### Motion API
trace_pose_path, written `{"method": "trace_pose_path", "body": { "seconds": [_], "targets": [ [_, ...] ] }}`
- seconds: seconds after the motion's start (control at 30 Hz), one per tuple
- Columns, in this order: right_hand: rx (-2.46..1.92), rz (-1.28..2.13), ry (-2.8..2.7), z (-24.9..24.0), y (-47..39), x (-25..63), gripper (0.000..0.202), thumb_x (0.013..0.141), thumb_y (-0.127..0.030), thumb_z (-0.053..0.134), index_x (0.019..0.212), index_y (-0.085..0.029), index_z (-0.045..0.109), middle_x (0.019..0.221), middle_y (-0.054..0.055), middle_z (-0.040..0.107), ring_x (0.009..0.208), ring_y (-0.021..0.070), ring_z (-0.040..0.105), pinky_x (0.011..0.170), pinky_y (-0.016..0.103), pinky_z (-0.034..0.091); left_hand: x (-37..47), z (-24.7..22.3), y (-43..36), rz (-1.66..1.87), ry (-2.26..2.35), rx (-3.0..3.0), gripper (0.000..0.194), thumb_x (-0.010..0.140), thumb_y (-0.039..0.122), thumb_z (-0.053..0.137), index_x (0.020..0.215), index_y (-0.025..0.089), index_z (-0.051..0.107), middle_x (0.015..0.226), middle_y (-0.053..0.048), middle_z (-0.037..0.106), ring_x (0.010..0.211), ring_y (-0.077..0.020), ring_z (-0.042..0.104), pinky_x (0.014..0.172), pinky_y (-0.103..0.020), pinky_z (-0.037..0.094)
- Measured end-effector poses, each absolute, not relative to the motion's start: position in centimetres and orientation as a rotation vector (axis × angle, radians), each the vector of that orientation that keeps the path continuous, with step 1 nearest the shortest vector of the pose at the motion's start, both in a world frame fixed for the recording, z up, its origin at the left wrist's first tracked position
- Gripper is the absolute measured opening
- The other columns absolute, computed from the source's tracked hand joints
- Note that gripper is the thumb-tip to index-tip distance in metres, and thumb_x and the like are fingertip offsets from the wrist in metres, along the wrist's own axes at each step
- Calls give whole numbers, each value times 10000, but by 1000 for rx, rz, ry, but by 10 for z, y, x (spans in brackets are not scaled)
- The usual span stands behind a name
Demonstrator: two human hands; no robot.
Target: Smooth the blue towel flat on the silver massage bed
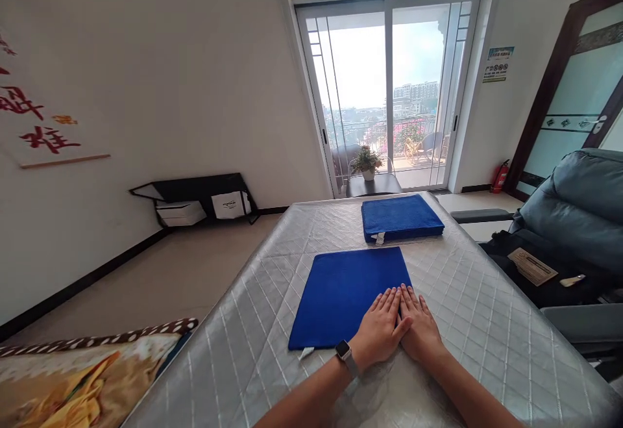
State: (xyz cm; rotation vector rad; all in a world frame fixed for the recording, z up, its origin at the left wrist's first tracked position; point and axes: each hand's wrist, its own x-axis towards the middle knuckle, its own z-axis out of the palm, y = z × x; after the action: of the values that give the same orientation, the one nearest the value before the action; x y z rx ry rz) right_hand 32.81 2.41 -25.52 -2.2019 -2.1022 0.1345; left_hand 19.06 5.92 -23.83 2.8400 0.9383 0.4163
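Surface: a bed (487, 324) with a silver quilted cover in diamond stitching, running away from the camera toward a glass sliding door (389, 90). Room: white walls, pale floor, dark skirting. Beyond the door, a balcony with chairs and distant buildings under a hazy sky. A small potted plant (367, 163) stands on a dark stand just inside the door, past the far end of the bed. On the bed, near centre, a blue towel (341, 291) lies flat, folded to a rough square, a white tag at its near left corner. A second towel (400, 217), folded thicker, lies further off, apart from the first, its own tag at the near edge. Left hand (382, 330) and right hand (419, 327) lie side by side, palms down, thumbs touching, on the near right corner of the flat towel; each grip is flat and open, fingers together, clamped on nothing. Watch (344, 351) on the left wrist. Left: a dark rack (195, 189) with white boxes against the wall, red lettering on the wall, a patterned pillow (82, 376) at the near left edge. Right: a grey recliner (579, 214), a fire extinguisher (500, 176) by a dark-framed door. Nothing lies between hands and towels.
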Motion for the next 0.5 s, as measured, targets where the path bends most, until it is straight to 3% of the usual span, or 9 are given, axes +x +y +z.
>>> {"method": "trace_pose_path", "body": {
  "seconds": [0.1,0.23,0.5],
  "targets": [
    [-2175,138,-2115,-254,25,329,604,980,-331,278,1558,-161,256,1628,70,153,1511,240,96,1224,470,96,187,-244,65,400,1004,2829,654,1042,526,171,1555,132,265,1605,-97,277,1498,-207,192,1217,-410,241],
    [-2210,142,-2032,-254,27,328,642,1002,-420,231,1559,-102,214,1624,83,149,1511,225,104,1227,452,86,147,-249,75,346,1137,2848,692,1026,575,201,1552,132,278,1606,-108,277,1494,-232,213,1206,-438,258],
    [-2182,85,-2046,-260,29,327,642,1000,-409,221,1555,-87,213,1627,77,134,1513,222,87,1227,461,83,26,-265,80,211,1634,2663,743,1014,611,188,1563,111,227,1618,-112,212,1500,-253,179,1217,-475,217]
  ]
}}
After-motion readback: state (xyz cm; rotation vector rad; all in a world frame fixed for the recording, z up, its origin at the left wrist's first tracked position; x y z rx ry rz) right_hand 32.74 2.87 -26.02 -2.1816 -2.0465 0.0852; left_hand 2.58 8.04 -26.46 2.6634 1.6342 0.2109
